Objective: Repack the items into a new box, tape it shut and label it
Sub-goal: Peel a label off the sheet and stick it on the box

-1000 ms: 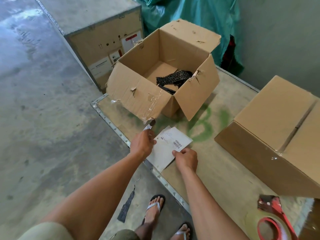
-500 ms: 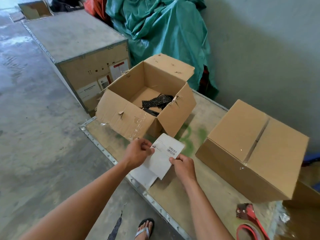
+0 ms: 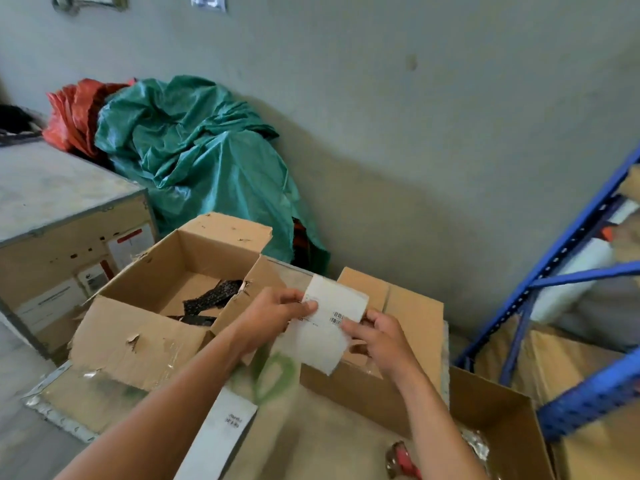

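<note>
Label (image 3: 325, 327) lifted off the bench (image 3: 311, 441) since 0.5 s ago, now held above the closed box (image 3: 412, 320). Left hand (image 3: 273, 317) and right hand (image 3: 377, 337) fingers clamped on its 2 side edges. Backing strip (image 3: 218, 434) lies near the bench's front edge.

Both hands (image 3: 273, 317) (image 3: 377, 336) raised, fingers pinched.

Grey wall (image 3: 415, 116) behind green tarp (image 3: 194, 161); blue shelving (image 3: 571, 271) at right.

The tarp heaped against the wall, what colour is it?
Teal green tarp, seen best in the head view.
</note>
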The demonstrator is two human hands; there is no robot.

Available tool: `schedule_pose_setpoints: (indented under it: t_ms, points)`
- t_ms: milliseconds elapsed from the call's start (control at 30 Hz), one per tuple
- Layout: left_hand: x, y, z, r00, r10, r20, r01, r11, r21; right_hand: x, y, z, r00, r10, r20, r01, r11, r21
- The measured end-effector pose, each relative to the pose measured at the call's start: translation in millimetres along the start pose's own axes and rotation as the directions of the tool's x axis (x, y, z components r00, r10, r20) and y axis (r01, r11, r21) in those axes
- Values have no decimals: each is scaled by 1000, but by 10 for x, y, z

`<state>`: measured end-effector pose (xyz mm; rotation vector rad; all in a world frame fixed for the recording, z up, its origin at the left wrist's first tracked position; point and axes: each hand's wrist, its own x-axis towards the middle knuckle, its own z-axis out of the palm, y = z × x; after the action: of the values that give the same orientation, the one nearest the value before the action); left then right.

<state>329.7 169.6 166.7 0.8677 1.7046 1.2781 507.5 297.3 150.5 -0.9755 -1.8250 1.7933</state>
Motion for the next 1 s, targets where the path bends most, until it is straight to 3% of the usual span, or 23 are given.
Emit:
schedule_pose_setpoints:
  t_ms: [233,300,367,400,467,600,733,833,1000]
  points:
    - [403,540,322,985,170,25,-171,962,211,-49,-599,-621,988,-97,-124,99,995,11]
    - [492,648,456,928,317,-198,-212,883,420,-72,-681,-666,975,-108,-192,112,994,12]
    - [462,756,631,781,484,-395,-233,812,535,-87,-708,-656,953,-113,-282,132,990,49]
    - [447,811,725,763,512,-396,-279,812,513,-100,-719,-641,943,-111,-314,143,986,81]
    - [431,870,890,830,475,-293,-326,839,436,-107,-736,-610,937,-86,-340,148,975,163]
    - [475,843,988,895,424,-135,-375,882,284,-92,-772,-595,963,-33,-268,119,943,311]
    - [478,840,964,931,362,-44,-360,932,50,-82,-777,-630,984,-43,-174,98,943,318]
    - [438,865,928,923,382,52,-385,921,57,-79,-760,-638,989,-68,-132,104,951,291]
    - [477,844,900,946,319,58,-321,947,24,-67,-700,-659,993,-52,-102,83,937,339]
